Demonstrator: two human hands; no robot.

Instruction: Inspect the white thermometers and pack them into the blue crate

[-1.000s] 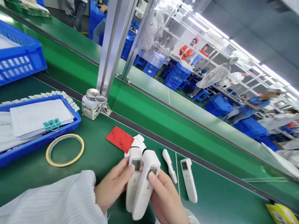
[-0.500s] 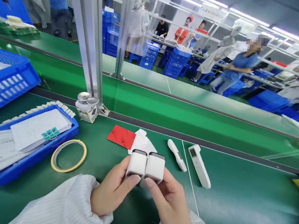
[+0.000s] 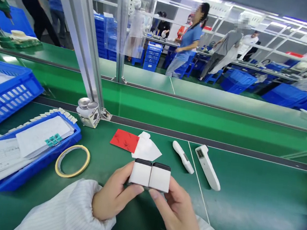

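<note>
My left hand [image 3: 114,193] grips a white handheld device [image 3: 140,172], and my right hand [image 3: 178,215] grips a matching one [image 3: 160,177]. Their black-edged ends touch side by side above the belt, and their displays are turned out of sight. Beyond my hands lie a red card [image 3: 124,140] and a white paper sheet [image 3: 146,148]. Two similar white devices [image 3: 183,157] [image 3: 207,167] rest to the right of the sheet. A yellow tape roll [image 3: 72,161] lies left of my left hand.
A blue tray [image 3: 33,169] holds papers at left, with a blue crate [image 3: 6,94] behind it. A small bottle [image 3: 88,113] stands by an aluminium post [image 3: 90,48]. The green conveyor belt [image 3: 257,200] runs rightward. Beyond the glass, co-workers [image 3: 189,41] move among stacked blue crates.
The two devices have turned from standing lengthwise with displays showing to an end-on, side-by-side position. The view has swung and levelled, so the table items appear shifted. Co-workers beyond the glass have moved.
</note>
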